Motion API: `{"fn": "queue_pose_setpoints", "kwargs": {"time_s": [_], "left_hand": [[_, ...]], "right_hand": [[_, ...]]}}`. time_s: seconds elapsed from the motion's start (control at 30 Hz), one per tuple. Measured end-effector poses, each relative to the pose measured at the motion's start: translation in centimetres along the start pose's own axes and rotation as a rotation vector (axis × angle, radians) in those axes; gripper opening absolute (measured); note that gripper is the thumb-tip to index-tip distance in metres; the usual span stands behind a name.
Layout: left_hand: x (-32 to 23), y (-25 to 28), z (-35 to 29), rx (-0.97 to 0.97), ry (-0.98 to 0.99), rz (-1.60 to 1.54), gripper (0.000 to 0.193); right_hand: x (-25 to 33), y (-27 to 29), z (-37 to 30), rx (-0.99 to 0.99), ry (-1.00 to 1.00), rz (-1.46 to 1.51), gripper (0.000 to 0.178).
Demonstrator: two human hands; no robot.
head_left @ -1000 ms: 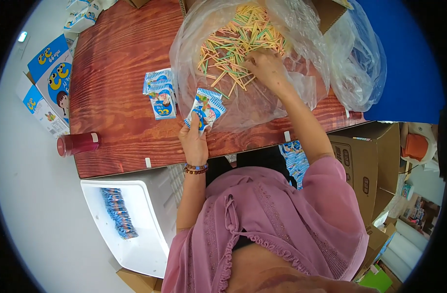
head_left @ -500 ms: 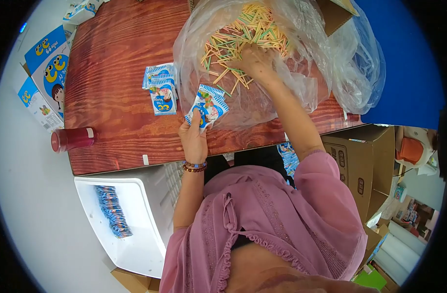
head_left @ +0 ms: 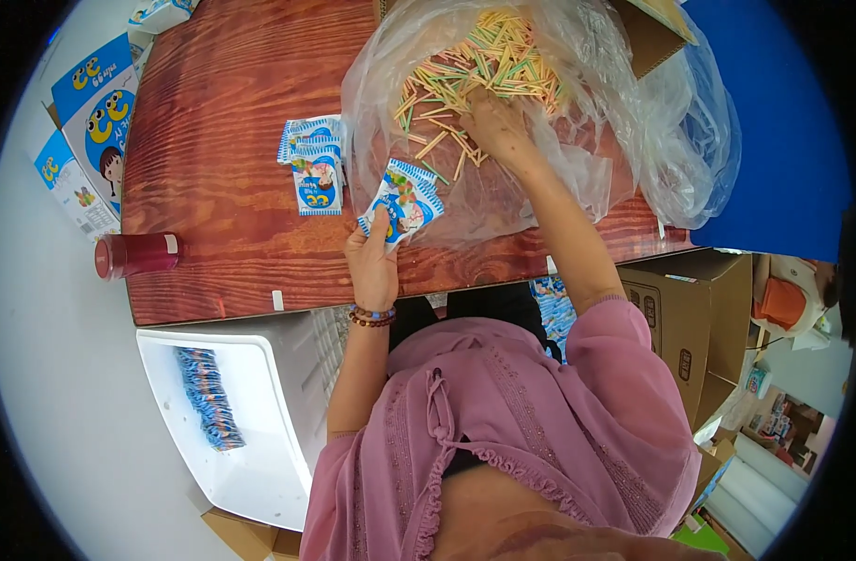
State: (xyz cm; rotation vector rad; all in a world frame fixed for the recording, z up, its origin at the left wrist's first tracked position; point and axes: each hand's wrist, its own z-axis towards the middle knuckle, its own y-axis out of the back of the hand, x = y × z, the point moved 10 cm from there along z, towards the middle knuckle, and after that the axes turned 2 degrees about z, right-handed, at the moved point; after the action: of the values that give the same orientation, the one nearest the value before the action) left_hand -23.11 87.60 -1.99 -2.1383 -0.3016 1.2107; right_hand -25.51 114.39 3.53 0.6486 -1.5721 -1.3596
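My left hand (head_left: 374, 262) is closed around a small fan of blue-and-white packets (head_left: 405, 201), holding them over the near edge of the clear plastic bag. Thumb in front, it pinches their lower ends. Farther away, my right hand (head_left: 495, 129) reaches into a loose pile of thin pastel sticks (head_left: 503, 61) in yellow, pink and green. Its fingers are drawn together on some of the sticks, with the tips partly hidden. Beneath the pile spreads the clear plastic bag (head_left: 577, 178). More blue-and-white packets (head_left: 316, 182) lie overlapping on the table, left of the bag.
The reddish wooden table (head_left: 232, 93) carries a red-lidded jar (head_left: 138, 254) at its left edge. Blue printed cartons (head_left: 96, 122) stand beyond it. Below the edge sits a white bin (head_left: 288, 421) with a row of packets. A cardboard box (head_left: 694, 327) is at the right.
My right hand's fingers have drawn closer together in the stick pile. My left hand keeps its hold on the packets. The whole view has shifted slightly.
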Motion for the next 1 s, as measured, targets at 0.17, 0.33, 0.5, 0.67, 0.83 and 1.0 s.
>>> {"fn": "queue_pose_setpoints", "kwargs": {"time_s": [0.17, 0.33, 0.5, 0.67, 0.83, 1.0], "left_hand": [[0.0, 0.3, 0.1, 0.005, 0.007, 0.000, 0.017], [-0.1, 0.1, 0.0, 0.001, 0.005, 0.005, 0.017], [0.1, 0.2, 0.1, -0.011, 0.011, 0.073, 0.018], [0.0, 0.6, 0.0, -0.008, 0.004, 0.088, 0.020], [0.1, 0.5, 0.1, -0.003, 0.005, 0.084, 0.020], [0.3, 0.5, 0.2, 0.012, -0.007, 0.075, 0.020]], "right_hand": [[1.1, 1.8, -1.1, -0.096, 0.166, 0.101, 0.030], [0.1, 2.1, 1.6, -0.036, 0.266, -0.099, 0.038], [0.4, 1.5, 3.8, -0.009, 0.500, -0.038, 0.041], [2.4, 1.6, 4.3, 0.156, 0.532, -0.109, 0.038], [2.5, 0.4, 4.6, 0.164, 0.583, -0.244, 0.033], [0.3, -0.5, 5.2, 0.093, 0.506, -0.018, 0.025]]}}
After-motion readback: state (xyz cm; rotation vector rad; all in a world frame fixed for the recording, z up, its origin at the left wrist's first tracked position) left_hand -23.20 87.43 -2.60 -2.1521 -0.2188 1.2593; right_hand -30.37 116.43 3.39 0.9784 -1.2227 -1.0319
